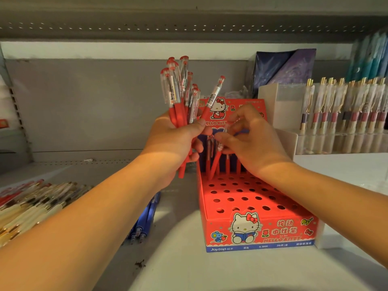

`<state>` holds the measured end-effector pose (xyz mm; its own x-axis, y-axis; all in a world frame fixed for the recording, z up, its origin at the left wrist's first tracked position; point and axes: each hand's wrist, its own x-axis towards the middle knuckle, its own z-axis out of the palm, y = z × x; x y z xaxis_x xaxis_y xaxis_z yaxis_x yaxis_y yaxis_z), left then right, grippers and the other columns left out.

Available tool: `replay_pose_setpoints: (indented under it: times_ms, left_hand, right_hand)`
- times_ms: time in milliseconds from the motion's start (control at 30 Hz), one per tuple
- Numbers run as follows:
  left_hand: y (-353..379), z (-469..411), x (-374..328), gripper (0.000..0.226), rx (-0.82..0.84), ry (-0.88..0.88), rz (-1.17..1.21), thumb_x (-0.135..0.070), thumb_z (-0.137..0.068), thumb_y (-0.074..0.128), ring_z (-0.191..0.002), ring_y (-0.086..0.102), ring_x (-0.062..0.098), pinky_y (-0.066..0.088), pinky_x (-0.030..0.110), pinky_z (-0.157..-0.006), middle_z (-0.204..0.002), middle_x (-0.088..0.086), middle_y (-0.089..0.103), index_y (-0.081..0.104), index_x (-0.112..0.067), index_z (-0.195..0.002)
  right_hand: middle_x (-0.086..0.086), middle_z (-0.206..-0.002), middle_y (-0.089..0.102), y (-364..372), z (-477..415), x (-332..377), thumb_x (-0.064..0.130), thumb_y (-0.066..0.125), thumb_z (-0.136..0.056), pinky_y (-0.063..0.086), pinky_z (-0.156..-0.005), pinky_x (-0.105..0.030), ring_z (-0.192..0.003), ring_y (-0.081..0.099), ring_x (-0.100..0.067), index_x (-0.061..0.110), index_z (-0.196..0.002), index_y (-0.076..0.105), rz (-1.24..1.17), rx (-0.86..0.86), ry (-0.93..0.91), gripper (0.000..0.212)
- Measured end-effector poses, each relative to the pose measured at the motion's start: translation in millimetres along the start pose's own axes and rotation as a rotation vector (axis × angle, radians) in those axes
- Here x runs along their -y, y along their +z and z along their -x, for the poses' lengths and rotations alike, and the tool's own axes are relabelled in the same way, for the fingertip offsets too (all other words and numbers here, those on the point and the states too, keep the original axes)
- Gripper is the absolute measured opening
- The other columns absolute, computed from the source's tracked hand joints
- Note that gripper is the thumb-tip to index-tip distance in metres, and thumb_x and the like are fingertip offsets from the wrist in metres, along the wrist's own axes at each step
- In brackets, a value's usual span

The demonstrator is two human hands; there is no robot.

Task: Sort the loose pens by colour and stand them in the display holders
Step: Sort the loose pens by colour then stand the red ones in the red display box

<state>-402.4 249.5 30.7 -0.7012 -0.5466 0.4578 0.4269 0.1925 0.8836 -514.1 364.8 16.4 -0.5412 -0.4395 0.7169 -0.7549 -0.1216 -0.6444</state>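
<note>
**Red pens: loading the rear row, slip and tangle risks**

Obs.: The left hand (174, 139) is wrapped tight round a bundle of red pens (178, 91), caps up, held just left of the display box (252, 229). One stray pen (215, 93) splays out of the bundle to the right, across the box's back card.

The right hand (249, 141) has its fingers narrowed to a pinch on a single red pen (215, 164). That pen is tilted, with its lower end at a rear-row hole. Whether the tip is in the hole, I cannot tell.

A few standing red pens (227, 164) are in the rear row just beside it. The rest of the perforated top (237, 195) shows open holes.

Other loose stock lies on the shelf (189, 269): blue pens (147, 215) to the left of the box, and a mixed heap (31, 204) at far left. An acrylic holder (344, 106) of gold-clipped pens stands at right.

Risks (judgement):
- The pinched pen is slanted. If pushed down at this angle it may jam on the hole's edge or lever against the neighbouring pens and tip them.
- The splayed pen looks loosely caught and could drop from the bundle onto the box or shelf.
- The bundle hangs close to the rear row, so its lower ends could knock seated pens.
- The blue pens lie nearby. A hurried pick could put the wrong colour in this box.
</note>
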Motion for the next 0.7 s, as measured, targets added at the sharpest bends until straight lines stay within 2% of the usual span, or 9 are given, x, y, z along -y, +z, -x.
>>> replay_pose_setpoints:
  times_ms: [67, 167, 267, 367, 433, 500, 567, 633, 700]
  left_hand:
    - [0, 1, 0, 0.019, 0.004, 0.000, 0.002, -0.009, -0.095, 0.062, -0.044, 0.047, 0.015, 0.037, 0.020, -0.039, -0.071, 0.001, 0.071, 0.061, -0.004, -0.113]
    - [0, 1, -1, 0.017, 0.002, -0.005, 0.004, -0.009, -0.095, 0.062, -0.044, 0.048, 0.015, 0.038, 0.020, -0.039, -0.072, 0.001, 0.071, 0.062, -0.005, -0.111]
    - [-1, 1, -1, 0.013, 0.010, -0.006, -0.012, -0.010, -0.095, 0.062, -0.045, 0.049, 0.015, 0.040, 0.020, -0.040, -0.073, 0.002, 0.073, 0.064, -0.010, -0.108]
    - [0, 1, -1, 0.012, 0.022, -0.010, -0.010, -0.011, -0.095, 0.063, -0.044, 0.051, 0.015, 0.039, 0.020, -0.039, -0.075, 0.003, 0.073, 0.064, -0.013, -0.106]
    - [1, 1, -1, 0.010, 0.037, -0.016, -0.003, -0.011, -0.094, 0.063, -0.043, 0.053, 0.015, 0.038, 0.019, -0.038, -0.074, 0.003, 0.073, 0.063, -0.015, -0.104]
    - [1, 2, -1, 0.009, 0.062, -0.020, -0.006, -0.012, -0.095, 0.062, -0.043, 0.055, 0.015, 0.038, 0.019, -0.038, -0.074, 0.002, 0.074, 0.063, -0.017, -0.102]
    - [0, 3, -1, 0.008, 0.086, -0.021, -0.010, -0.012, -0.095, 0.061, -0.044, 0.056, 0.015, 0.039, 0.020, -0.038, -0.074, 0.002, 0.074, 0.064, -0.018, -0.100]
    - [1, 5, -1, 0.009, 0.115, -0.041, -0.016, -0.011, -0.096, 0.061, -0.045, 0.057, 0.015, 0.041, 0.021, -0.039, -0.075, 0.003, 0.074, 0.065, -0.018, -0.100]
    - [1, 6, -1, 0.008, 0.158, -0.066, -0.044, -0.012, -0.096, 0.060, -0.047, 0.059, 0.016, 0.044, 0.022, -0.039, -0.079, 0.005, 0.075, 0.065, -0.017, -0.100]
  right_hand:
    - [0.001, -0.071, 0.061, 2, 2, 1, 0.011, 0.080, -0.079, 0.059, -0.050, -0.030, -0.055, 0.068, -0.016, 0.027, -0.085, 0.052, 0.044, 0.047, -0.032, 0.033]
    - [0.003, -0.073, 0.064, 4, 3, 1, 0.009, 0.078, -0.081, 0.060, -0.053, -0.034, -0.055, 0.069, -0.015, 0.021, -0.092, 0.055, 0.110, 0.109, -0.050, 0.028]
    - [0.005, -0.077, 0.068, 6, 2, 1, 0.004, 0.073, -0.085, 0.060, -0.056, -0.030, -0.056, 0.069, -0.011, 0.026, -0.101, 0.055, 0.174, 0.156, -0.054, 0.032]
    - [0.005, -0.075, 0.069, 6, 1, -1, 0.009, 0.074, -0.083, 0.053, -0.061, -0.021, -0.060, 0.065, -0.007, 0.032, -0.094, 0.055, 0.335, 0.231, -0.077, 0.032]
    - [0.004, -0.077, 0.070, 6, 2, -1, 0.012, 0.073, -0.082, 0.050, -0.066, -0.023, -0.064, 0.063, -0.005, 0.029, -0.096, 0.056, 0.434, 0.289, -0.082, 0.027]
    - [0.005, -0.081, 0.070, 3, 0, 2, 0.011, 0.067, -0.085, 0.048, -0.066, -0.022, -0.064, 0.061, -0.003, 0.028, -0.099, 0.061, 0.477, 0.261, -0.108, 0.023]
    - [0.003, -0.085, 0.069, -1, -5, 10, 0.006, 0.059, -0.088, 0.051, -0.057, -0.022, -0.058, 0.060, -0.004, 0.028, -0.101, 0.064, 0.276, 0.143, -0.033, 0.026]
    - [-0.007, -0.089, 0.071, -6, -10, 21, 0.002, 0.059, -0.090, 0.054, -0.048, -0.028, -0.059, 0.065, -0.009, 0.022, -0.103, 0.061, -0.180, 0.051, 0.139, 0.024]
    - [-0.007, -0.083, 0.073, -10, -11, 27, 0.004, 0.062, -0.091, 0.054, -0.049, -0.027, -0.065, 0.069, -0.015, 0.013, -0.106, 0.061, -0.484, 0.009, 0.201, 0.018]
